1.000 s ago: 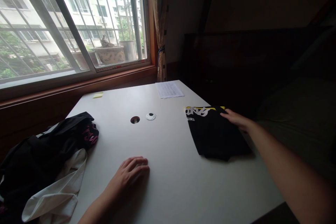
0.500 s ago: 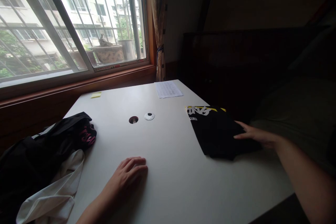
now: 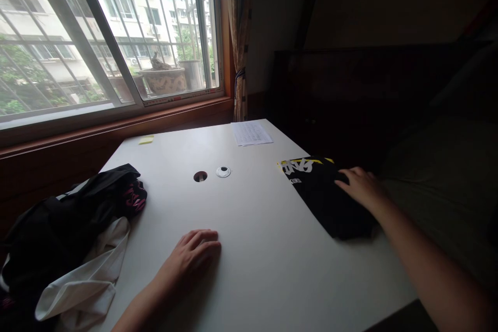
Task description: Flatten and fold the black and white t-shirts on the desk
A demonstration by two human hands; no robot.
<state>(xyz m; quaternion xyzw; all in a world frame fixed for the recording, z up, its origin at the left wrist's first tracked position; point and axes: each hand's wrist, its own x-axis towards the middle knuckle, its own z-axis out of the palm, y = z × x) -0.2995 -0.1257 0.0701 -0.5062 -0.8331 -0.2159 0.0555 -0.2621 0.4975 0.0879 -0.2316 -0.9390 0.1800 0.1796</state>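
A folded black garment (image 3: pixel 330 202), likely a T-shirt, lies on the right side of the white table (image 3: pixel 249 259), with white lettering and yellow trim at its far end. My right hand (image 3: pixel 361 187) rests on its right part, thumb and fingers apart on the cloth; some fingertips are hidden. Flat on the tabletop near the middle is my left hand (image 3: pixel 194 254), fingers stretched out and slightly curved, holding nothing. To its left sits a loose pile of dark clothes (image 3: pixel 73 212) with pink lettering, and a white cloth (image 3: pixel 85 285) is part of that heap.
A printed paper sheet (image 3: pixel 252 133) lies at the far edge, and a yellow sticky note (image 3: pixel 147 139) at the far left. Mid-table there is a round cable hole (image 3: pixel 200 177) beside its white cap (image 3: pixel 223 171). A barred window (image 3: pixel 116 36) and a curtain (image 3: pixel 240 62) stand behind.
My right hand has moved left and farther over the garment. The garment's near end has swung to the right. My left hand stays in place.
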